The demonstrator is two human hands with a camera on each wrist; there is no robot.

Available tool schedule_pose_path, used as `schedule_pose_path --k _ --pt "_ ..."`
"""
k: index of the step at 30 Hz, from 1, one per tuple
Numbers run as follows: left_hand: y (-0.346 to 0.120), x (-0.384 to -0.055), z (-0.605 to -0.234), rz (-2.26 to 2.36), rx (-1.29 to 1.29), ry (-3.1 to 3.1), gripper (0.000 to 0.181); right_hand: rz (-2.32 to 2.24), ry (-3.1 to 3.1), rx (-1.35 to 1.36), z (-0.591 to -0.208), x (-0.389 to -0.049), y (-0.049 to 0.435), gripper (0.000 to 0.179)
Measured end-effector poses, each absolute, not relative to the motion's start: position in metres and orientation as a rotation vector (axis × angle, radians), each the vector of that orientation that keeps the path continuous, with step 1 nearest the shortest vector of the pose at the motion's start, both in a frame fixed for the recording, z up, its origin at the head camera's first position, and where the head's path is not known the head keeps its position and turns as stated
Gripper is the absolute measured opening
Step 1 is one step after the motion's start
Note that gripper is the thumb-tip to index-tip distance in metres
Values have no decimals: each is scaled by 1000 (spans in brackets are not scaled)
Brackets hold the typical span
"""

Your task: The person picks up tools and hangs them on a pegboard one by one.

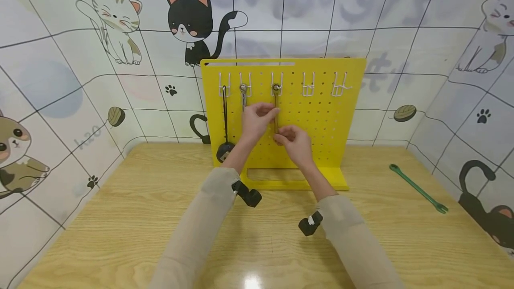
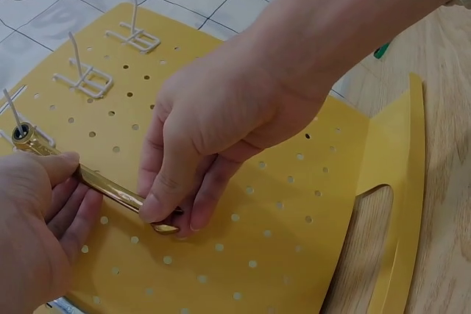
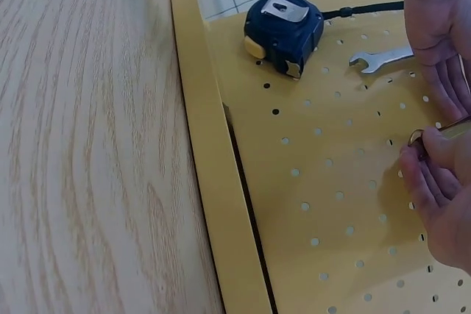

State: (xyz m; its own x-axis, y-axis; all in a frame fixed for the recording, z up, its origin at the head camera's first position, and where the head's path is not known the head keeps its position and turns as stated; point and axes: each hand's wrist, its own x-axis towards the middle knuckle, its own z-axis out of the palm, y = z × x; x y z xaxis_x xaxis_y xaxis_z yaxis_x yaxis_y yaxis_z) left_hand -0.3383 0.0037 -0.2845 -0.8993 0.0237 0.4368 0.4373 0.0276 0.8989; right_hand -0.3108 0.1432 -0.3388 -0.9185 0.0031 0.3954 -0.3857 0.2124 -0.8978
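Note:
A gold wrench (image 1: pixel 276 117) hangs upright by its ring end on the middle hook of a yellow pegboard (image 1: pixel 317 124). My left hand (image 1: pixel 257 121) pinches its shaft a little below the ring. Lower down, my right hand (image 1: pixel 295 144) pinches the bottom end between thumb and fingers; the left wrist view shows this grip on the gold wrench (image 2: pixel 110 189) closely. Left of it hangs a silver combination wrench (image 3: pixel 383 58), partly hidden behind my left hand in the head view. A dark tape measure (image 3: pixel 283 31) hangs by its black cord (image 1: pixel 225 119) from the leftmost hook.
Two white wire hooks (image 1: pixel 308 86) on the board's right side carry nothing. A green wrench (image 1: pixel 417 187) lies on the wooden table (image 1: pixel 273 244) at the right. Behind the board stands a tiled backdrop (image 1: pixel 317 12) with cartoon cats.

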Motion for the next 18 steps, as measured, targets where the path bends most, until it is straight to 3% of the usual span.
schedule_pose_path --k 18 --pt "-9 -327 -300 -1968 -512 -2150 25 1716 -2288 332 -342 -310 150 23"
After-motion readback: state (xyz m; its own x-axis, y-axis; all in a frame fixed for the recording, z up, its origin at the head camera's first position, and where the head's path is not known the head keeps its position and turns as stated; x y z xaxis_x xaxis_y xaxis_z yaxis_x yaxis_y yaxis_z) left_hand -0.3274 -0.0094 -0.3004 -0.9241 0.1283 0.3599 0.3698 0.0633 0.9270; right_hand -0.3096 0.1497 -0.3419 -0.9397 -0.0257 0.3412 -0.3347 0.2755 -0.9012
